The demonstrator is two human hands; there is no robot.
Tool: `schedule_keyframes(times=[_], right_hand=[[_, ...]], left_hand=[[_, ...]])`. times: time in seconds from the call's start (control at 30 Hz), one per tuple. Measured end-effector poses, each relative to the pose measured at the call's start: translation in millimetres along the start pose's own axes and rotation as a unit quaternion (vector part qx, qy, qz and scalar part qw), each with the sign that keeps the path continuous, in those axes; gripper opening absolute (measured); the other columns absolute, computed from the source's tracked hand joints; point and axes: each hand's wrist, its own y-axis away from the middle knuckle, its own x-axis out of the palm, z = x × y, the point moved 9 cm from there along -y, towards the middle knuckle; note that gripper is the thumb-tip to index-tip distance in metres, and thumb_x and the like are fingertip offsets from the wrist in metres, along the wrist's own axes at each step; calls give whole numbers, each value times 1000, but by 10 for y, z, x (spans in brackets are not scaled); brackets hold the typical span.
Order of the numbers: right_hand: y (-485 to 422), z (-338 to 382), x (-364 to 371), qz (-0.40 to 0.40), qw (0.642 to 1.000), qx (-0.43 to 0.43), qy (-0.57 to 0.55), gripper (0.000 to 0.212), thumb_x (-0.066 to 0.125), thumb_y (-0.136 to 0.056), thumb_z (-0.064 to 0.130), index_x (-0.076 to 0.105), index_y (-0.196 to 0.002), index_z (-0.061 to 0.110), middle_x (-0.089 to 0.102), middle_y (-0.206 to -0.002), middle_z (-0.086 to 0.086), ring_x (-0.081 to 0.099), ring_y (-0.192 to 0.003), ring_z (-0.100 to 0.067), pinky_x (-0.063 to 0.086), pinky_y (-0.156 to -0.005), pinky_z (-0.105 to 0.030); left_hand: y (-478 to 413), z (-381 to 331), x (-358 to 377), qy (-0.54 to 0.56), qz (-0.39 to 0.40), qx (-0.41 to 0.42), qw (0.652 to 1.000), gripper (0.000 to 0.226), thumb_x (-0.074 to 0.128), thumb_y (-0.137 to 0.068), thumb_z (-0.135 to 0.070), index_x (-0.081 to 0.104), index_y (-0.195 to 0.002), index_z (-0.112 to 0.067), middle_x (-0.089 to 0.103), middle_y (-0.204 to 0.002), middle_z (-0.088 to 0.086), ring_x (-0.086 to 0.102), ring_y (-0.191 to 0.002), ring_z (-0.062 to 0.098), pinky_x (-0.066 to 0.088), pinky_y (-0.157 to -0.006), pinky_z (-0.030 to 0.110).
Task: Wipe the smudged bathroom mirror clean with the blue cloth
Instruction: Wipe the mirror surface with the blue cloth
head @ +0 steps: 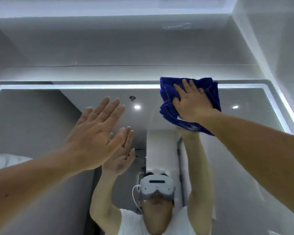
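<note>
The wide bathroom mirror (236, 150) with a lit border fills the lower view. My right hand (190, 102) lies flat on the bunched blue cloth (209, 92), pressing it against the mirror's upper right area, over the top lit edge. The cloth's lower corner hangs below my wrist. My left hand (95, 133) is raised before the glass at centre left, fingers straight and together, holding nothing; whether it touches the glass I cannot tell. The mirror reflects both raised arms and a person in a white shirt wearing a headset.
The grey tiled wall (126, 48) rises above the mirror. The side wall (278, 56) closes in at the right, next to the mirror's right edge. The reflection holds ceiling spotlights and a dark partition at left.
</note>
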Motion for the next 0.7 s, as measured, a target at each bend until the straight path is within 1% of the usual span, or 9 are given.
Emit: schedule_keyframes(times=[0.07,0.13,0.2,0.27,0.33,0.4,0.5,0.6,0.7], right_hand=[[-199,-25,-8,18,998,55,-12,58,16,-102,39,4,-156,21,-5,-164,-7,-5,-150,-28,2,-119,-49],[-214,119,-9,10,997,72,-17,60,18,-102,39,3,-156,18,-6,-163,-11,-6,-149,-32,2,-119,-52],[-39,424,46,-5,1000,15,-23,61,21,-102,40,4,-156,19,-7,-163,-10,-8,-149,-31,-1,-119,-51],[312,847,197,-21,994,-101,-31,60,22,-102,42,4,-156,22,-9,-163,-7,-11,-149,-27,-8,-118,-45],[607,1106,344,-3,980,-195,-30,59,21,-103,43,4,-156,22,-9,-163,-5,-12,-149,-24,-15,-114,-38],[536,1013,335,17,975,-218,-27,58,22,-103,41,7,-156,23,-7,-163,-3,-10,-150,-21,-13,-115,-36],[52,489,119,13,989,-142,-25,56,23,-104,37,9,-156,23,-3,-164,-4,-4,-150,-21,-1,-119,-43],[-404,-416,-131,-11,999,29,9,56,25,-102,36,15,-154,16,7,-162,-11,5,-149,-29,16,-115,-51],[-437,-1101,-145,19,987,161,-17,62,31,-100,36,11,-154,15,7,-162,-13,4,-148,-33,16,-115,-55]], left_hand=[[-82,12,-6,4,-6,-6,1000,77,-7,-78,-68,-8,-149,-37,-17,-157,-21,-28,-140,-6,-13,-119,28],[-124,12,14,7,-12,-3,1000,78,-6,-80,-68,-5,-151,-36,-15,-158,-20,-26,-141,-5,-12,-119,29],[-155,-11,56,13,-16,0,1000,76,-4,-81,-68,-5,-150,-36,-14,-159,-20,-25,-142,-5,-12,-119,29],[-192,-48,93,17,-21,-3,1000,75,-3,-81,-67,-6,-149,-36,-14,-159,-19,-26,-141,-6,-14,-117,26],[-227,-102,119,18,-24,-2,1000,77,-3,-80,-65,-5,-151,-34,-13,-158,-19,-26,-141,-6,-14,-116,25],[-249,-152,124,19,-25,5,999,76,-3,-81,-66,-6,-150,-34,-13,-159,-18,-26,-141,-5,-14,-116,26],[-271,-149,76,6,-25,12,1000,75,-4,-83,-68,-7,-151,-37,-16,-159,-19,-28,-140,-6,-13,-118,28],[-290,-112,7,-4,-30,11,999,76,-1,-84,-66,-3,-154,-35,-15,-159,-20,-27,-140,-6,-14,-117,27],[-283,-88,-10,-10,-26,14,1000,76,0,-84,-66,-2,-153,-35,-14,-159,-20,-27,-141,-6,-16,-116,25]])
